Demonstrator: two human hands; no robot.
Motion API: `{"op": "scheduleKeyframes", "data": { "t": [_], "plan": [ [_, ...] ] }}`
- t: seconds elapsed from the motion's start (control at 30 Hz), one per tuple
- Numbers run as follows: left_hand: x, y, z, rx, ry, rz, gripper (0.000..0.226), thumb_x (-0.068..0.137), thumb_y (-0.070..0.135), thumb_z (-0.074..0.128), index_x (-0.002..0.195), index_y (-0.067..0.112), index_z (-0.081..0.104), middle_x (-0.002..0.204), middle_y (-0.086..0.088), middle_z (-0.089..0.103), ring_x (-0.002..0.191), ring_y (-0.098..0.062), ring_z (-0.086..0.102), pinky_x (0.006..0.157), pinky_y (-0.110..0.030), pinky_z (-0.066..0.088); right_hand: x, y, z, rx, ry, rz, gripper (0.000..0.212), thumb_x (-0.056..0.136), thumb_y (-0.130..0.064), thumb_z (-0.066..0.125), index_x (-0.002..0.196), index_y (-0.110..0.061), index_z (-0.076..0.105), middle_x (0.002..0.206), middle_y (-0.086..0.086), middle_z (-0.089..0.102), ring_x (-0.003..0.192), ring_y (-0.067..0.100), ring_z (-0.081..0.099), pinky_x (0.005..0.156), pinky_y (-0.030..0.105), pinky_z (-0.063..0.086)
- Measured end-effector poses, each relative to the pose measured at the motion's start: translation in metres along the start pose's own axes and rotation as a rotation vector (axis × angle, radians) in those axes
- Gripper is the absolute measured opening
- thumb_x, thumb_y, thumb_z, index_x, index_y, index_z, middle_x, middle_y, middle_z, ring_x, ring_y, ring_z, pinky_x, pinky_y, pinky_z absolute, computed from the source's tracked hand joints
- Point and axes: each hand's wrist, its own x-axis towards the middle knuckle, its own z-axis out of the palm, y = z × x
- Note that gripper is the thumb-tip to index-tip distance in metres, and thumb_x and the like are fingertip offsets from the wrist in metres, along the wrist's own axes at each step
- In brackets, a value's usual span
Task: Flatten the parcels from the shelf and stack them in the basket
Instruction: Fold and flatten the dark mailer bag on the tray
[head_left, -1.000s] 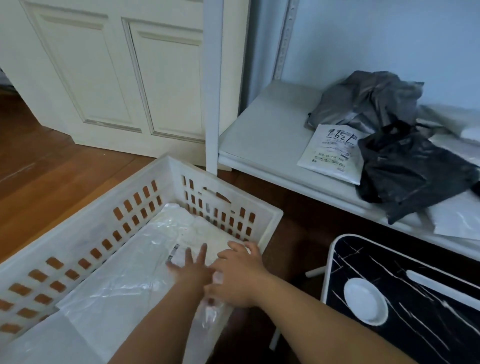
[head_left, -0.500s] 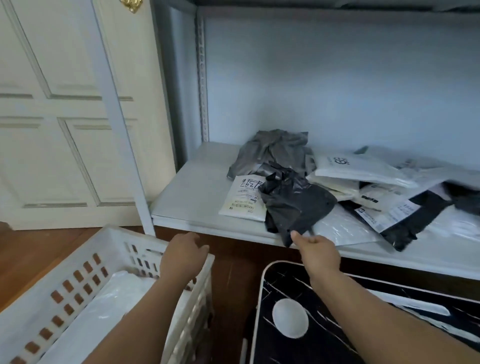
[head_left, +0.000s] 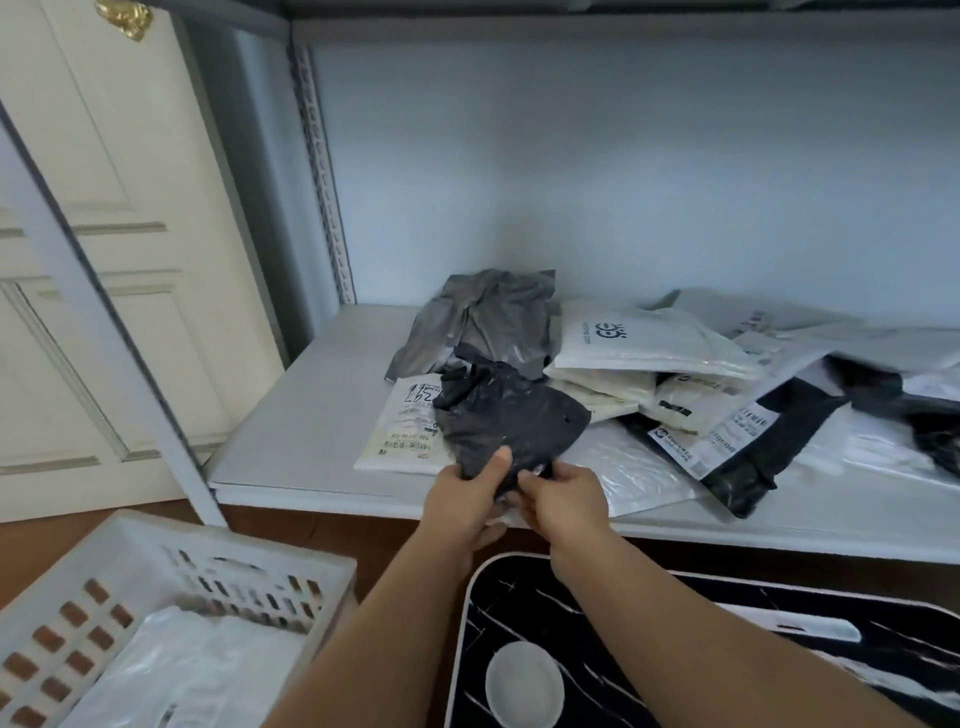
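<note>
Parcels (head_left: 649, 384) lie heaped on the shelf (head_left: 291, 415), and I have both hands on the nearest one, a crumpled black bag (head_left: 506, 415) at the front of the pile. My left hand (head_left: 462, 501) pinches its lower edge, thumb on top and fingers curled underneath; my right hand (head_left: 563, 499) grips the same edge just beside it at 3 o'clock, fingers folded round the plastic. The two hands nearly touch. The bag's lower edge is raised off the shelf, and its upper part overlaps a white mailer (head_left: 402, 439) with handwritten digits, which lies flat at its 9 o'clock. Behind the bag, at 12 o'clock, sits a rumpled grey bag (head_left: 483, 312). From 1 to 3 o'clock more white packets and a black mailer (head_left: 769, 441) with a white label overlap one another across the shelf. The basket (head_left: 156, 556) stands on the floor at 8 o'clock from my hands, with clear and white flattened bags (head_left: 171, 670) lying inside. At 5 o'clock is a black tray (head_left: 597, 587) with white streaks and a white disc on it.
</note>
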Motion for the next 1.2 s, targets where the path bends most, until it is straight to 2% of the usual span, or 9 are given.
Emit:
{"op": "scheduleKeyframes", "data": {
  "t": [0.1,0.17,0.3,0.47,0.67,0.83,0.97,1.07,1.2],
  "plan": [
    [0.010,-0.003,0.009,-0.121,0.130,0.010,0.013,0.091,0.015,0.065,0.093,0.002,0.061,0.067,-0.008,0.059,0.053,-0.015,0.051,0.051,-0.025,0.044,-0.007,-0.003,-0.004,-0.049,-0.081,-0.057,0.008,0.090,-0.005,0.062,0.086,-0.010,0.067,0.084,0.011,0.073,0.067,0.016,0.070,0.078,0.033,0.057],
    [0.008,-0.001,0.010,-0.137,0.179,0.008,0.007,0.093,0.006,0.058,0.087,0.008,0.061,0.062,-0.005,0.055,0.050,-0.011,0.044,0.047,-0.021,0.035,-0.014,-0.006,-0.015,-0.051,-0.091,-0.065,0.005,0.089,-0.013,0.067,0.090,-0.013,0.062,0.086,0.007,0.071,0.066,0.013,0.068,0.078,0.033,0.055],
    [-0.023,0.008,-0.001,-0.163,0.061,0.104,0.018,0.096,0.003,0.052,0.087,0.015,0.064,0.075,-0.001,0.062,0.067,-0.010,0.052,0.064,-0.022,0.042,-0.024,-0.016,-0.053,0.093,-0.074,0.022,0.042,0.085,-0.027,0.073,0.116,-0.012,0.049,0.103,0.011,0.068,0.078,0.018,0.072,0.066,0.026,0.054],
    [-0.079,0.005,-0.009,0.046,-0.347,0.246,0.018,0.089,-0.005,0.054,0.101,0.001,0.067,0.101,-0.016,0.072,0.099,-0.030,0.066,0.092,-0.036,0.050,-0.042,-0.027,-0.100,0.271,-0.203,0.191,0.037,0.088,-0.051,0.060,0.104,-0.017,0.056,0.102,0.015,0.069,0.090,0.030,0.070,0.076,0.040,0.057],
    [-0.131,-0.024,-0.001,0.477,-0.588,0.184,0.033,0.076,-0.002,0.071,0.109,-0.005,0.066,0.106,-0.017,0.071,0.100,-0.023,0.067,0.086,-0.022,0.051,-0.082,-0.012,-0.164,0.195,-0.242,0.163,0.021,0.084,-0.011,0.070,0.104,-0.003,0.069,0.096,0.016,0.074,0.085,0.028,0.070,0.076,0.038,0.058],
    [-0.153,-0.063,0.008,0.032,-0.566,-0.039,0.095,0.049,0.015,0.090,0.130,0.030,0.042,0.123,-0.009,0.066,0.115,-0.028,0.062,0.095,-0.046,0.049,-0.116,0.016,-0.207,0.064,-0.133,0.050,0.016,0.083,-0.004,0.071,0.098,0.001,0.068,0.091,0.016,0.074,0.079,0.026,0.070,0.072,0.034,0.058],
    [-0.168,-0.095,0.037,0.119,-0.424,-0.026,0.085,0.051,0.006,0.086,0.129,0.016,0.051,0.113,-0.007,0.070,0.102,-0.025,0.068,0.084,-0.038,0.055,-0.141,0.041,-0.218,-0.023,-0.183,0.021,0.027,0.077,-0.015,0.079,0.099,-0.006,0.068,0.094,0.011,0.075,0.084,0.022,0.072,0.076,0.031,0.057],
    [-0.176,-0.108,0.047,0.213,-0.467,-0.050,0.071,0.058,-0.002,0.079,0.123,0.011,0.056,0.106,-0.010,0.072,0.099,-0.026,0.069,0.086,-0.040,0.055,-0.145,0.054,-0.224,-0.107,-0.199,0.009,0.045,0.065,-0.016,0.088,0.104,-0.016,0.066,0.097,0.002,0.075,0.089,0.015,0.071,0.078,0.027,0.056],
    [-0.169,-0.118,0.041,0.511,-0.609,-0.058,0.064,0.061,-0.001,0.078,0.119,0.019,0.059,0.106,0.000,0.073,0.101,-0.018,0.068,0.094,-0.040,0.052,-0.131,0.059,-0.232,0.101,-0.050,0.083,0.024,0.078,-0.003,0.077,0.100,0.002,0.069,0.094,0.019,0.073,0.085,0.029,0.070,0.078,0.037,0.056]
  ]
}}
